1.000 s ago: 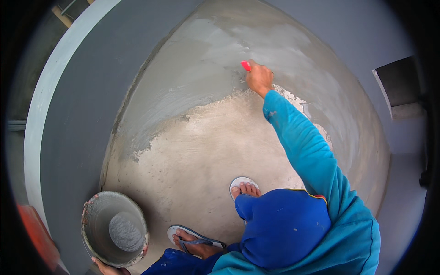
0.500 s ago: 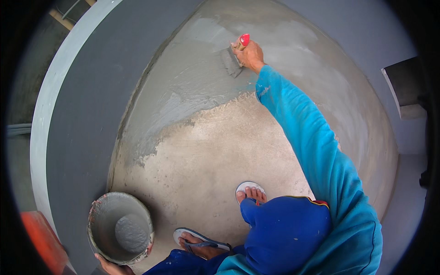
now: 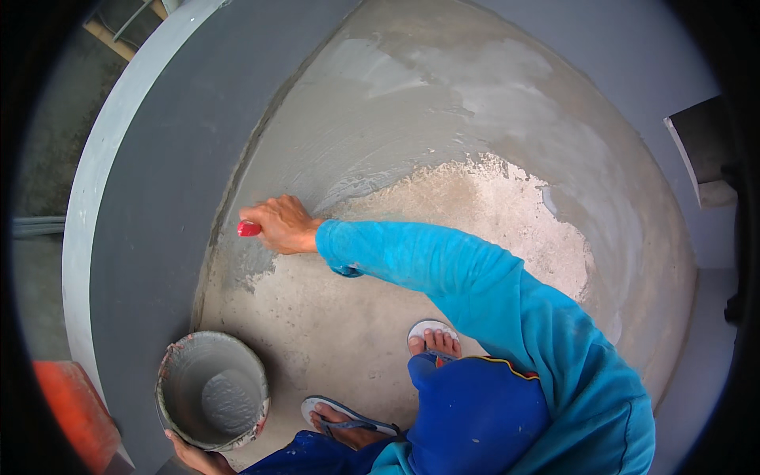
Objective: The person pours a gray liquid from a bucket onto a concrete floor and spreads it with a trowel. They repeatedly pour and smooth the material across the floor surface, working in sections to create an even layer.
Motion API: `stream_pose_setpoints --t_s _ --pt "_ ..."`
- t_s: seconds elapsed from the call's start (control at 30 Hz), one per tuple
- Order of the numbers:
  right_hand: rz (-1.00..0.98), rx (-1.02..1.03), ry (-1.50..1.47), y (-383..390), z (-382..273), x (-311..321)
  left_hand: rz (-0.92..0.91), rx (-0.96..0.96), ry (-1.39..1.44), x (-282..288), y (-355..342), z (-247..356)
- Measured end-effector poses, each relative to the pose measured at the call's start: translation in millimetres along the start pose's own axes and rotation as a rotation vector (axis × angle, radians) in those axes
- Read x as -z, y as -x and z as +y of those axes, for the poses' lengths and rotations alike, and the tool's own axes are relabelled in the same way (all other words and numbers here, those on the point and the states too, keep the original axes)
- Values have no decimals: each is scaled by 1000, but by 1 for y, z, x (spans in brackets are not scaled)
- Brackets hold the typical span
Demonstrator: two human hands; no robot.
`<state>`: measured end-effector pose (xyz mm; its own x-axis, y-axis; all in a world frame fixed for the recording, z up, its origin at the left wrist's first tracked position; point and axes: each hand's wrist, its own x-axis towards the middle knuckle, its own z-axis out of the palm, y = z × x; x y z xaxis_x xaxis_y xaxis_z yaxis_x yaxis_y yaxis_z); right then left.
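My right hand [image 3: 283, 225] is closed round the handle of a trowel, whose red handle end [image 3: 248, 229] sticks out on the left. The hand hides the blade. It works low over the wet grey cement [image 3: 332, 150] spread on the floor, near the foot of the left wall. At the lower left, my left hand [image 3: 198, 457] grips the near side of a round bucket [image 3: 178, 396]. Its palm and some fingers are out of sight below. Inside the bucket lies a pool of wet grey cement [image 3: 230, 401].
Bare, rough floor [image 3: 340, 301] stretches between the wet coat and my feet in flip-flops [image 3: 348, 419]. A low dark grey wall [image 3: 158, 214] with a pale top edge curves along the left. An orange-red object [image 3: 75, 412] sits beyond it. A dark box-like fixture [image 3: 703, 150] juts out at right.
My right hand has swept the trowel from the far middle of the floor toward me and left, to the left wall's foot. My left hand stays on the bucket.
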<state>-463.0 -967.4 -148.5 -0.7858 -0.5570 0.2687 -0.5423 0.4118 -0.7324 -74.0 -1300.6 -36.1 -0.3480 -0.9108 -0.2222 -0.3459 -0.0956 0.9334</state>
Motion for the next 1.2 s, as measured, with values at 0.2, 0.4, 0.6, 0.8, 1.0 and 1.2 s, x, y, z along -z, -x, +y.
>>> stream_pose_setpoints --t_s 0.2,0.4,0.6,0.8,1.0,1.2 --pt "296 -239 -75 60 67 78 121 4 -107 -22 22 3" --pt "556 -720 611 172 176 270 116 -49 -175 -12 9 6" --pt "328 -623 786 155 137 224 125 -89 -153 7 -4 -3" --pt "11 -226 171 49 53 66 91 -43 -247 -29 25 8" --pt "163 -424 -79 3 117 134 -1 -65 -214 -68 50 29" --pt "521 -657 332 45 273 330 48 -52 -137 -107 69 72"
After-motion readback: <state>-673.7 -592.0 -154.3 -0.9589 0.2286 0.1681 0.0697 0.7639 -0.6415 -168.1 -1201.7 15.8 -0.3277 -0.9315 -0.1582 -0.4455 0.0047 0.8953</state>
